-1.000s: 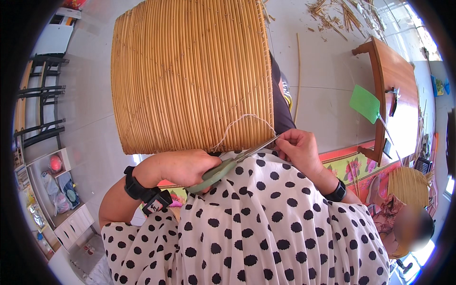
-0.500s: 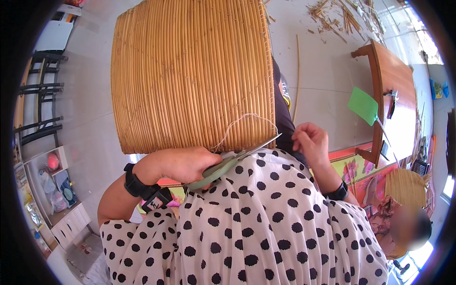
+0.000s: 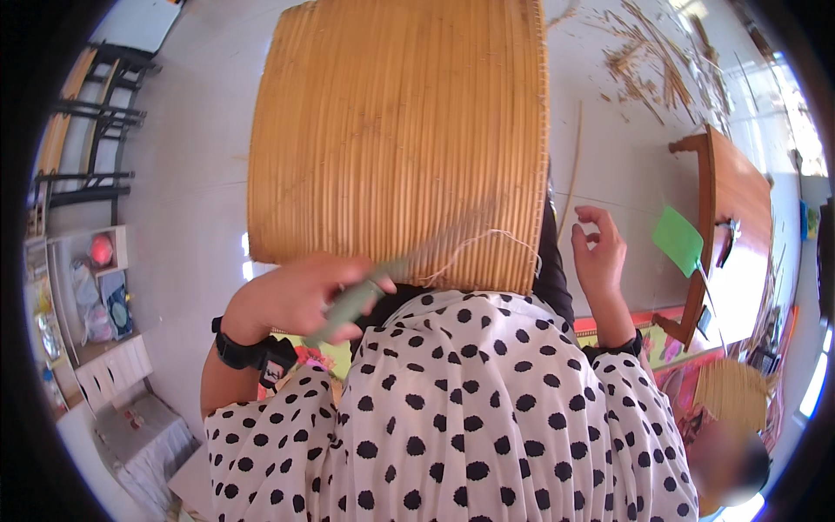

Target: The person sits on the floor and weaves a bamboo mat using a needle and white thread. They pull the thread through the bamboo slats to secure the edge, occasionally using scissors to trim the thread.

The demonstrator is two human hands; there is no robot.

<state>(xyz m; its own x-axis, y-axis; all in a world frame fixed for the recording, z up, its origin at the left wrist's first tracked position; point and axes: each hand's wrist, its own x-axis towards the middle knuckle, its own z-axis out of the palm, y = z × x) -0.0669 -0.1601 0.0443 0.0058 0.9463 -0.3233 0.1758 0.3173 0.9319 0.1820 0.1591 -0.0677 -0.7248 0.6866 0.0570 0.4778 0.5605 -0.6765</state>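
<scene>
In my left hand (image 3: 296, 296) is a pair of scissors with green handles (image 3: 352, 304); their blades are smeared by motion and point up and right over a panel of thin yellow-brown stalks (image 3: 400, 130). The stalks lie side by side, stitched together, and the panel's near edge meets my lap. A thin pale cord (image 3: 474, 237) loops across its lower right corner to the bound right edge. Away from the panel, my right hand (image 3: 602, 252) is raised to the right with fingers loosely bent and apart. Nothing shows between them.
Right of me stands a wooden table (image 3: 739, 209), with a green fly swatter (image 3: 678, 241) near its edge. Broken stalks (image 3: 652, 65) litter the floor at the far right. A person (image 3: 726, 465) is at the lower right. Shelves (image 3: 104, 304) and dark folded frames (image 3: 91, 148) line the left.
My left hand has drawn back a little from the panel's right edge, the scissors tilting up over the stalks. My right hand has lifted away and its fingers have loosened. The whole view has shifted.
</scene>
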